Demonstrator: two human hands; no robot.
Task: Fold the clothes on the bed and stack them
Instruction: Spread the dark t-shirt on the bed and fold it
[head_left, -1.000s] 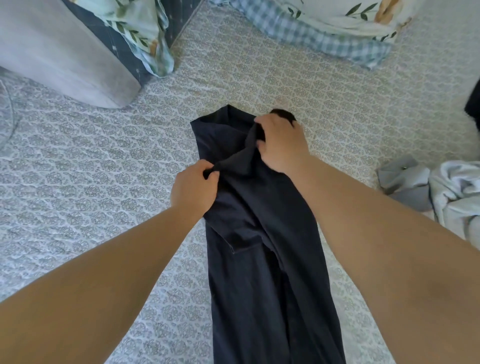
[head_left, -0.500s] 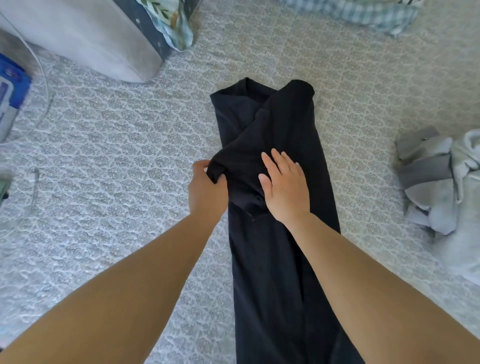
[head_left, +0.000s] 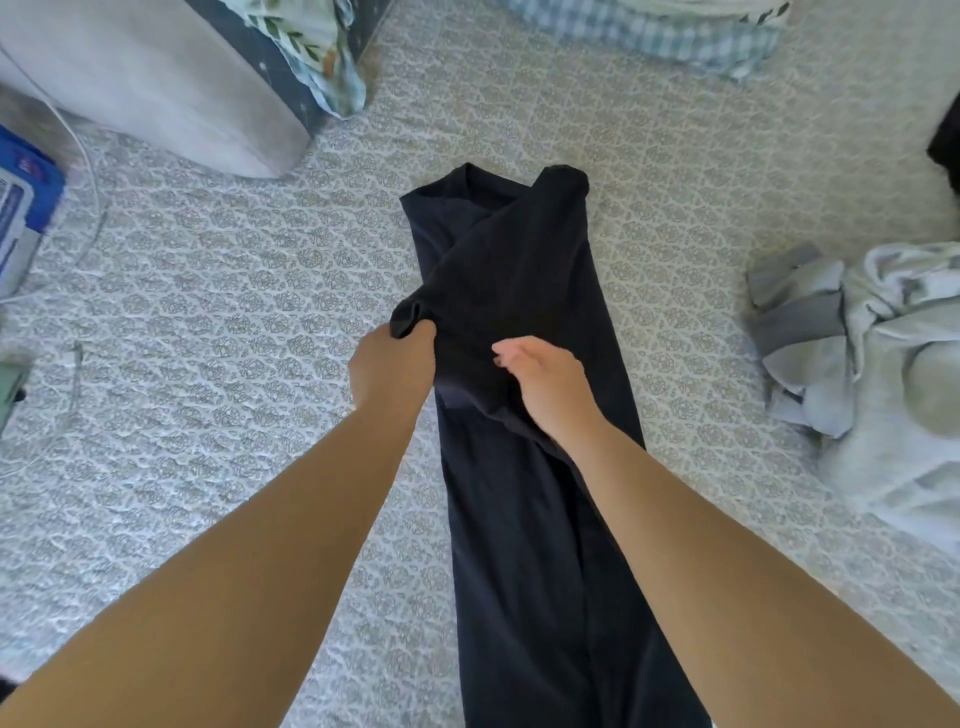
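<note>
At the bed's (head_left: 208, 291) left edge lies a blue box (head_left: 26, 208). Mid-bed, a dark garment (head_left: 519, 291) stretches in a long strip toward the near edge. The left hand (head_left: 389, 369) pinches its bunched left fold; the right hand (head_left: 545, 384) rests on the cloth, fingers loosely curled, gripping nothing that shows. Pale clothes (head_left: 872, 353) are heaped at the right edge.
</note>
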